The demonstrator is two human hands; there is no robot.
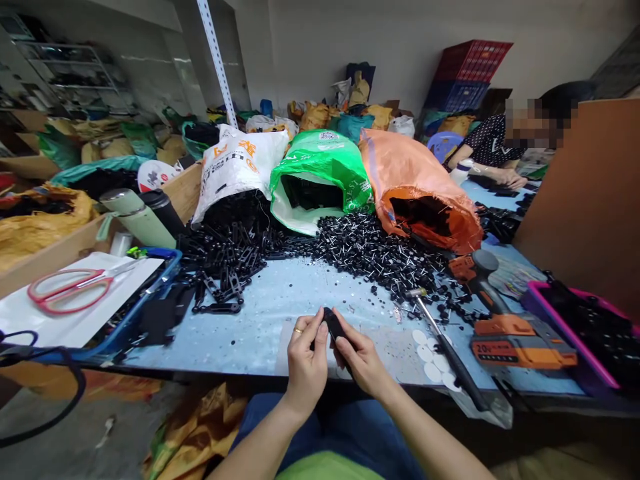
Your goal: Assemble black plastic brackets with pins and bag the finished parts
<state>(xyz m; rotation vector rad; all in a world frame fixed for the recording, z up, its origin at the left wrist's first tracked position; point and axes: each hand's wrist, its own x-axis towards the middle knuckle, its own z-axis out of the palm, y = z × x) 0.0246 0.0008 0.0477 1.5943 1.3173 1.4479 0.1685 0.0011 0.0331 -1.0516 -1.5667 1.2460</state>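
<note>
Both of my hands meet over the table's near edge, around a small black plastic part [334,324]. My left hand [307,350] is closed, its thumb and fingertips pinching the upper left end; a ring shows on one finger. From the other side my right hand [361,357] grips the same part between thumb and fingers. The lower portion is hidden by the fingers. Beyond lie a heap of black knobs with metal pins [385,257] and a pile of black bracket-like arms [235,260].
White, green [325,157] and orange [420,173] sacks lie open behind the heaps. Right are a hammer [453,357], a cordless drill [520,340] and a pink-rimmed bin [575,337]. Left, red-handled scissors [73,291] rest on a blue tray [173,257]. A co-worker [493,143] sits at the far right.
</note>
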